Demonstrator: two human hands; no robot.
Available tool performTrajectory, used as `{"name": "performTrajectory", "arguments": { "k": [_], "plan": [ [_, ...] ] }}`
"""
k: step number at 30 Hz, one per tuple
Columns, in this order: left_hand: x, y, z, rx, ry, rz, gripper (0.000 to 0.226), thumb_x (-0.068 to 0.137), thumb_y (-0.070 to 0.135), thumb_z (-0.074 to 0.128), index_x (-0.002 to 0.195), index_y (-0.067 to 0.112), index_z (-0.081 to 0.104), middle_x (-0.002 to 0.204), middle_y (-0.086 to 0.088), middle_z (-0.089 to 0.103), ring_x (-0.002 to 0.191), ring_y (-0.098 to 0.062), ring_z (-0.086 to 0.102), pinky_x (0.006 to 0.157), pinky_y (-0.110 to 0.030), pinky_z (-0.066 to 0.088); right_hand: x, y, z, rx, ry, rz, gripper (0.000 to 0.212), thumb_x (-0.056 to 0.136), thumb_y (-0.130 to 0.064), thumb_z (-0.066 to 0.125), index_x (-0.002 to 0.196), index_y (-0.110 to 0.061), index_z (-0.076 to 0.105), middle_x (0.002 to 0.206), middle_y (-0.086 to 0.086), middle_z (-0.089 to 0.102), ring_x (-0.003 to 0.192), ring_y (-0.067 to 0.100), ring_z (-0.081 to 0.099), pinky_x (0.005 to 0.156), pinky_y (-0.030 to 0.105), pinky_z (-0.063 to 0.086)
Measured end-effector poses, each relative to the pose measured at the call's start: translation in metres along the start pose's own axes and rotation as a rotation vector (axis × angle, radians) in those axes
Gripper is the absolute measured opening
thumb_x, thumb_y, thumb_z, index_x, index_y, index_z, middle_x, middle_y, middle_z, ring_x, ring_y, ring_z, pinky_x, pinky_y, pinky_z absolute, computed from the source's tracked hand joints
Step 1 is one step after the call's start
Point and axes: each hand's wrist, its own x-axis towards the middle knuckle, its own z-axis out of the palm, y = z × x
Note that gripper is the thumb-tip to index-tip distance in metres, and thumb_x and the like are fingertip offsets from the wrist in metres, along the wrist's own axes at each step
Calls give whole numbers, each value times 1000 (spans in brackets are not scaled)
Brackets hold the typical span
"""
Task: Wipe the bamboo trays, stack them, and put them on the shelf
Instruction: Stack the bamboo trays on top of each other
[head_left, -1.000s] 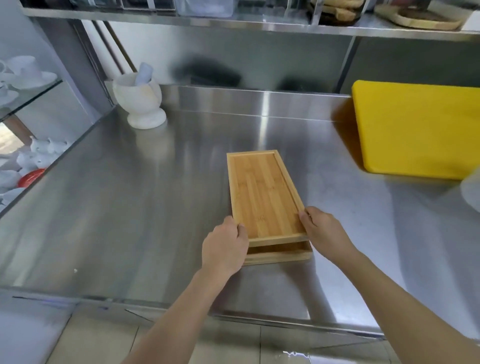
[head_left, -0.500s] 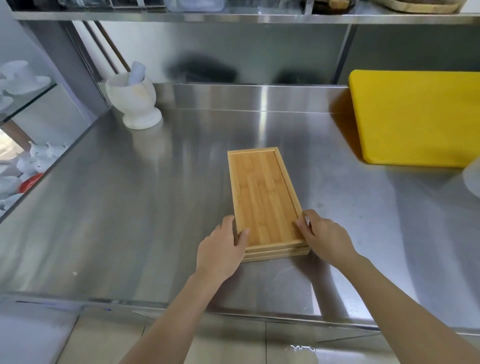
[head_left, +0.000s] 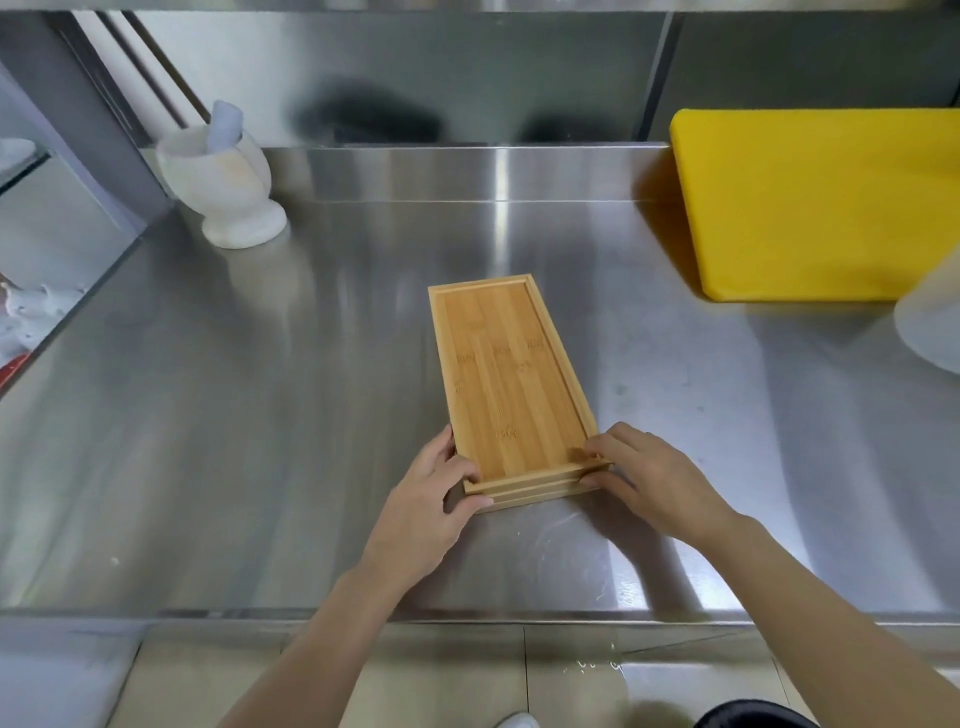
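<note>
**Trays squared up, shelf trip to come**

The left hand's fingers (head_left: 470, 475) are curling round the near left corner of the stack of rectangular bamboo trays (head_left: 506, 384), thumb lying along the left rim and the fingertips pressing on the near end edges. The fingers of the right hand (head_left: 597, 451) are pinching the near right corner, tips resting on the top rim and lower fingers tucked against the side. So both the left hand (head_left: 434, 512) and the right hand (head_left: 657, 483) are closing on the stack, one at each near corner, forearms reaching in from the front edge of the brushed steel worktop (head_left: 234, 415).

The stack is sitting flat in the middle of the worktop, long side running away toward the back edge. Three layered edges are showing at its near end, nearly flush.

Farther out, a white stone mortar with a pestle (head_left: 223, 182) is standing at the back left corner, and a thick yellow cutting board (head_left: 815, 202) is leaning at the back right. No wiping cloth is showing.

By my reckoning the wiping and stacking are finished; what is left is lifting the trays and carrying them to the shelf, which is not showing here.
</note>
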Motion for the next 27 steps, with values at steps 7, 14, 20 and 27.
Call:
{"name": "performTrajectory", "arguments": {
  "k": [7,14,20,27],
  "plan": [
    [-1,-6,2,-11,36,38,13,78,20,71,87,14,64,138,14,32,117,14,40,84,0,30,-1,-2,0,28,19,-5,20,84,-14,62,103,-7,61,97,10,63,83,29,61,67,33,49],
    [-4,-7,8,6,73,36,11,79,21,69,86,14,63,137,16,32,119,-9,50,78,-7,34,-4,-6,1,51,49,-3,21,81,-19,56,97,-6,61,90,12,63,74,31,61,61,39,55],
    [-6,-11,15,41,116,50,13,80,21,69,90,15,64,146,-1,40,122,16,25,80,1,28,-7,-4,3,49,41,-4,20,81,-13,63,100,-6,60,92,13,64,75,32,63,61,40,56],
    [-9,-11,16,29,147,112,28,77,13,72,96,25,55,136,10,32,122,-4,34,87,-26,43,-11,-5,9,107,-3,126,33,86,-14,61,117,-8,51,113,9,61,92,27,59,73,25,41]
  ]
}}
